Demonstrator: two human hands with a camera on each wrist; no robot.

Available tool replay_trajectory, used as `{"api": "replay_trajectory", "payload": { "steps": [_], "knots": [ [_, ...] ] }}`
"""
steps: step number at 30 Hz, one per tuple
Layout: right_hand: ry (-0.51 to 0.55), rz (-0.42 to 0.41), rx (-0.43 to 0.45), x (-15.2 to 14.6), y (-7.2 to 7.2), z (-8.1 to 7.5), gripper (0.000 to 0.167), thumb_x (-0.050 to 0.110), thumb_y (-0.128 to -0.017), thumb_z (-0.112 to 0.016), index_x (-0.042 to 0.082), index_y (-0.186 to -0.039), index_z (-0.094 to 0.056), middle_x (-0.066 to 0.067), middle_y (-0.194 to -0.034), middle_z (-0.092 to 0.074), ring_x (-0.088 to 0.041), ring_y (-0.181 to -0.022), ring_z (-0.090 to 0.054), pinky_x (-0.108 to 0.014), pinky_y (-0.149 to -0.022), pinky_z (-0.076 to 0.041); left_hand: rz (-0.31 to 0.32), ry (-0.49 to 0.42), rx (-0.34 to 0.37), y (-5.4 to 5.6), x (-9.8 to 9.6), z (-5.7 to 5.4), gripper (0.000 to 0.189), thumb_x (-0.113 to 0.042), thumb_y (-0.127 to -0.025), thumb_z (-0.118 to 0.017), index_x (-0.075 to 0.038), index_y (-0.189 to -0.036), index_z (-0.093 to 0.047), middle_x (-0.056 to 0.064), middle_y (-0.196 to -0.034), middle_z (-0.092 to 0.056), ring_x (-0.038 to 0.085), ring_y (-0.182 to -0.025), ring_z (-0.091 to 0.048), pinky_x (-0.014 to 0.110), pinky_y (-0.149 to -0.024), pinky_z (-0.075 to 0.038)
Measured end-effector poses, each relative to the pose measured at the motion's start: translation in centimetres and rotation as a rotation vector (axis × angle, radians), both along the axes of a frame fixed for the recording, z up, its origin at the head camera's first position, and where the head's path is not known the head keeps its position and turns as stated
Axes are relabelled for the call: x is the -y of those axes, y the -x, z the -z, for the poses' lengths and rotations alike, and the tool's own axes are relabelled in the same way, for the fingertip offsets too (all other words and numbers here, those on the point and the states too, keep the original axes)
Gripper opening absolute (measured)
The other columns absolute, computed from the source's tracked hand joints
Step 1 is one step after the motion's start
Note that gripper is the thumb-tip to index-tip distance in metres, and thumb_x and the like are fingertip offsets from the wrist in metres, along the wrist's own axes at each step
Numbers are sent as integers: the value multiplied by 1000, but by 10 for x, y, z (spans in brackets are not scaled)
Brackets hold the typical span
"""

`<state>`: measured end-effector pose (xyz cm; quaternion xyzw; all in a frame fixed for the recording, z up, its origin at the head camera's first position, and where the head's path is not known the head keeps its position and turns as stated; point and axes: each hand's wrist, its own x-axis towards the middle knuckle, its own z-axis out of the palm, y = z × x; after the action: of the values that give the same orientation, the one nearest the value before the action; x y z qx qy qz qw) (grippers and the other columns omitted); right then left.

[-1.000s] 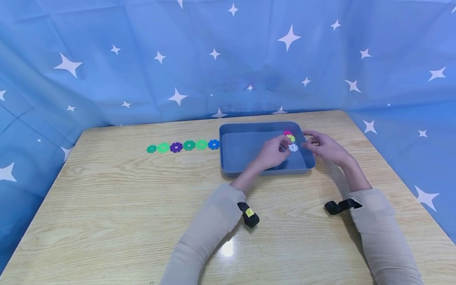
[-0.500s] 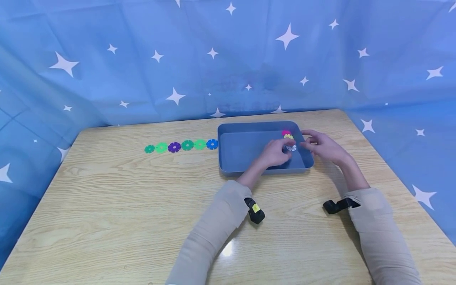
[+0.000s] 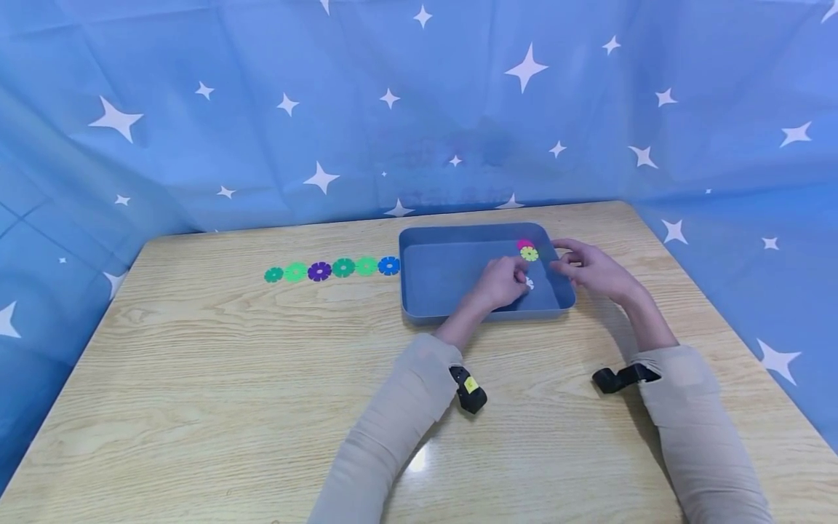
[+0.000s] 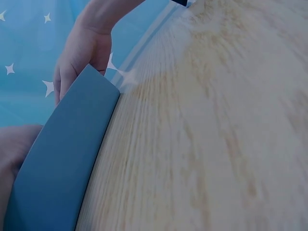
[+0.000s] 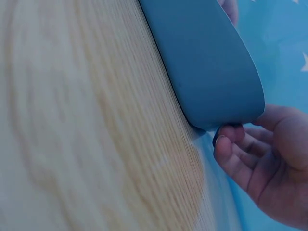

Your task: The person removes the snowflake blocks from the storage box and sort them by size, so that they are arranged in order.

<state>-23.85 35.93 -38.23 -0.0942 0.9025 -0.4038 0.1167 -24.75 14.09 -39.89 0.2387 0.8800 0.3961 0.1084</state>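
Observation:
My left hand reaches into the blue-grey tray and pinches a white snowflake disc, mostly hidden behind the fingertips. Just beyond it a yellow snowflake disc overlaps a pink disc near the tray's right end. My right hand holds the tray's right rim; in the right wrist view its curled fingers lie against the outside of the tray wall. The front wall hides most of the left hand in the left wrist view.
Left of the tray, a row of snowflake discs runs along the wooden table: a blue one by the tray, then greens and a purple one, ending in a small green one. A starry blue curtain hangs behind.
My left fingers come down over the white disc and draw it slightly toward me, away from the yellow one. The right hand stays at the rim.

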Motion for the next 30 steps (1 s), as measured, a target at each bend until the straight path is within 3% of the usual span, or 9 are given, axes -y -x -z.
{"api": "replay_trajectory", "payload": {
  "steps": [7,14,21,30],
  "knots": [
    [-16,-14,-5,1,-1,-1,59,26,-107,-53,1,-155,-31,-15,-97,-55,-27,-67,-51,-34,-58,-43,-53,104,-71,-1,0,1,18,-22,-92,-77,-10,-104,-71,0,-97,-57,13,-97,-50,19,-78,-43],
    [-12,-20,-10,1,-2,-1,59,25,-107,-53,0,-155,-31,-14,-95,-55,-26,-64,-50,-33,-56,-42,-83,111,-53,-4,0,0,23,-25,-89,-80,-14,-101,-64,-1,-100,-56,13,-95,-51,22,-75,-45],
    [-8,-23,-4,-1,-1,1,59,27,-107,-53,1,-155,-31,-16,-96,-55,-24,-64,-51,-33,-57,-43,-71,-35,-13,-3,8,-3,9,-12,-94,-73,-13,-96,-64,-1,-87,-61,13,-80,-57,21,-68,-45],
    [-5,-24,-6,0,-1,0,60,28,-106,-53,0,-155,-31,-15,-96,-54,-24,-66,-51,-34,-58,-44,-83,-232,60,-5,34,-12,5,-7,-98,-67,-9,-102,-68,1,-88,-67,13,-80,-62,23,-66,-49]
  ]
}}
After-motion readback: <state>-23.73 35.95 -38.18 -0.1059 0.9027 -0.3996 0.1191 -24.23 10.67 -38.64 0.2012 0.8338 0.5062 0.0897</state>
